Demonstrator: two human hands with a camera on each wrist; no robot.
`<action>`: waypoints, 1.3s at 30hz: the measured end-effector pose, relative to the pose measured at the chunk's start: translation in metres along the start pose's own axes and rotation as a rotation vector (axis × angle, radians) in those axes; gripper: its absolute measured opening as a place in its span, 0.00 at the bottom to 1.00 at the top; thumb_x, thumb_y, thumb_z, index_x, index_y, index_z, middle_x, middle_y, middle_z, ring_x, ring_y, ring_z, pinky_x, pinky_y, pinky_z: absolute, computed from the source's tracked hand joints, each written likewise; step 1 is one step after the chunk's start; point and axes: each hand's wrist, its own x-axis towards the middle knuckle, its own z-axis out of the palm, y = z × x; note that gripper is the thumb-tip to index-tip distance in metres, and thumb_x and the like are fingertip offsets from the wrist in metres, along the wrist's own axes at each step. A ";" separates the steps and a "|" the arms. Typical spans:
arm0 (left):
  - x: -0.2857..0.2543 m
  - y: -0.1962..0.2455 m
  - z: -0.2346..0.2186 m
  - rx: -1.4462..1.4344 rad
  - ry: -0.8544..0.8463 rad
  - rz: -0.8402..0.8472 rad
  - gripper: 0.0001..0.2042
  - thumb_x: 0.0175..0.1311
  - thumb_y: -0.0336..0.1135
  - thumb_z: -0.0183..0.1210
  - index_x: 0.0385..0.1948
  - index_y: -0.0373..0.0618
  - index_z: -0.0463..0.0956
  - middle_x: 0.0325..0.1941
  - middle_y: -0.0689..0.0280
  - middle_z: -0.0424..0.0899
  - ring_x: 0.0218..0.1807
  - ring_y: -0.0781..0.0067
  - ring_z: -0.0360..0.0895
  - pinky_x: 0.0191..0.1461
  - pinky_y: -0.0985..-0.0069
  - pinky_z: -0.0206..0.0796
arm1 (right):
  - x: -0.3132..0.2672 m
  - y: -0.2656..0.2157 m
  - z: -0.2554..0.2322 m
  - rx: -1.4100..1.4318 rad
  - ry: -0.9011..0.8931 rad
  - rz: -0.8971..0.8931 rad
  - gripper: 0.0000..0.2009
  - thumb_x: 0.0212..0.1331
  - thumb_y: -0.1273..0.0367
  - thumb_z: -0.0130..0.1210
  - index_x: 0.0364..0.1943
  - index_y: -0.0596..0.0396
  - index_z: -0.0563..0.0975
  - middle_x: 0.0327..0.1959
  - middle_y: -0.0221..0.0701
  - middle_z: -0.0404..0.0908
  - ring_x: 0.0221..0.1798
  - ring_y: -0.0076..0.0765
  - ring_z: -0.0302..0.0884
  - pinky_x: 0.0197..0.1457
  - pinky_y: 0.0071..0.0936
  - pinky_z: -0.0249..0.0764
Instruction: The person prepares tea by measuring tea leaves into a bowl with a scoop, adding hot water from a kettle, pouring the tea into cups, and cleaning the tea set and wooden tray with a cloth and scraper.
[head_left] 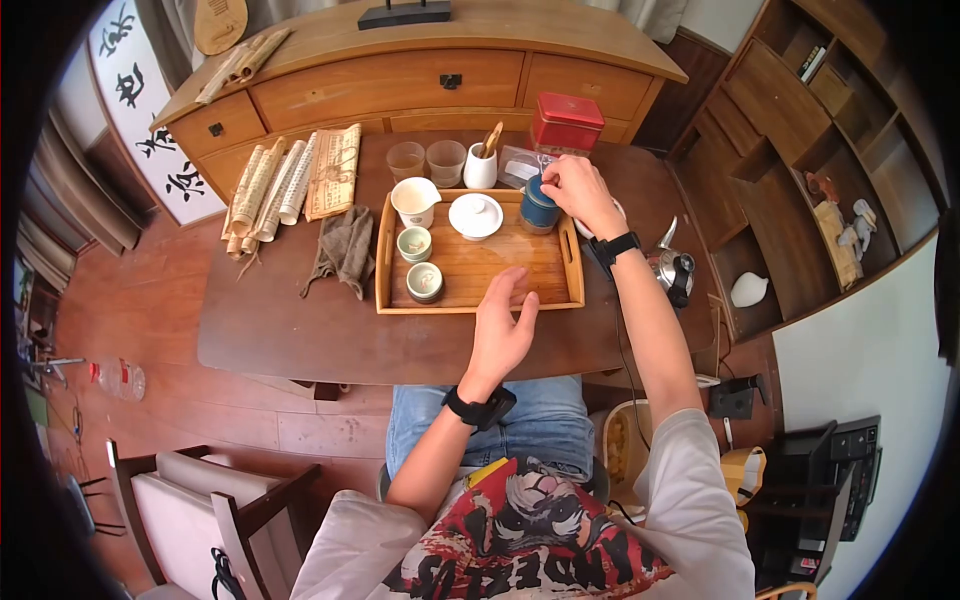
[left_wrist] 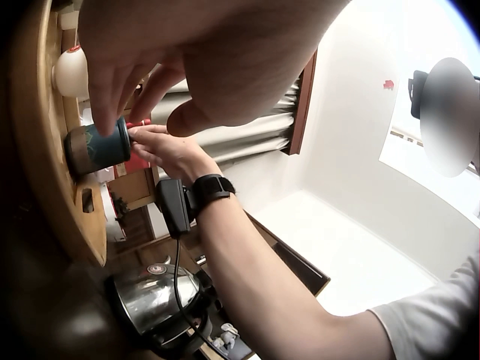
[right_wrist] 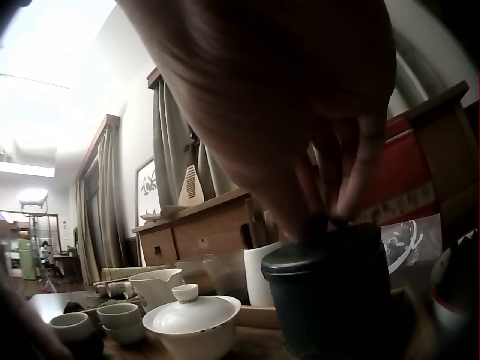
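Note:
A teal-blue tea canister [head_left: 540, 212] stands upright at the right end of the wooden tray [head_left: 480, 296]. My right hand [head_left: 583, 190] is over it, with thumb and fingertips drawn together at the top of its dark lid [right_wrist: 322, 247]. In the right wrist view the lid sits on the canister. My left hand [head_left: 505, 325] hovers at the tray's front edge, fingers relaxed and holding nothing. Left of the canister is a white lidded gaiwan [head_left: 476, 217]. A white pitcher [head_left: 414, 203] and small pale-green cups [head_left: 424, 283] occupy the tray's left side.
Behind the tray are two glass cups [head_left: 446, 162], a white tool holder [head_left: 480, 168] and a red box [head_left: 567, 122]. A steel kettle [head_left: 672, 275] stands to the right. A grey cloth [head_left: 345, 250] and bamboo scrolls [head_left: 270, 195] lie to the left.

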 end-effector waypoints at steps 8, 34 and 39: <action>0.001 0.006 0.004 0.014 0.020 -0.019 0.19 0.79 0.29 0.61 0.66 0.29 0.76 0.65 0.44 0.84 0.63 0.49 0.88 0.65 0.61 0.82 | 0.011 0.032 0.009 -0.088 -0.133 -0.164 0.50 0.42 0.55 0.85 0.74 0.56 0.76 0.70 0.48 0.82 0.74 0.57 0.78 0.81 0.46 0.73; 0.088 -0.051 0.029 0.104 -0.099 -0.007 0.33 0.81 0.28 0.57 0.84 0.31 0.56 0.88 0.41 0.62 0.87 0.45 0.63 0.87 0.57 0.60 | 0.014 0.025 0.006 -0.015 -0.380 -0.137 0.40 0.36 0.61 0.85 0.57 0.61 0.79 0.46 0.52 0.88 0.53 0.63 0.87 0.58 0.49 0.84; 0.060 -0.013 0.009 0.078 -0.189 -0.045 0.31 0.77 0.27 0.55 0.79 0.23 0.60 0.82 0.31 0.66 0.84 0.31 0.64 0.88 0.54 0.57 | -0.048 0.001 -0.010 0.056 -0.307 -0.165 0.34 0.39 0.66 0.82 0.53 0.58 0.76 0.48 0.48 0.84 0.53 0.63 0.86 0.58 0.49 0.83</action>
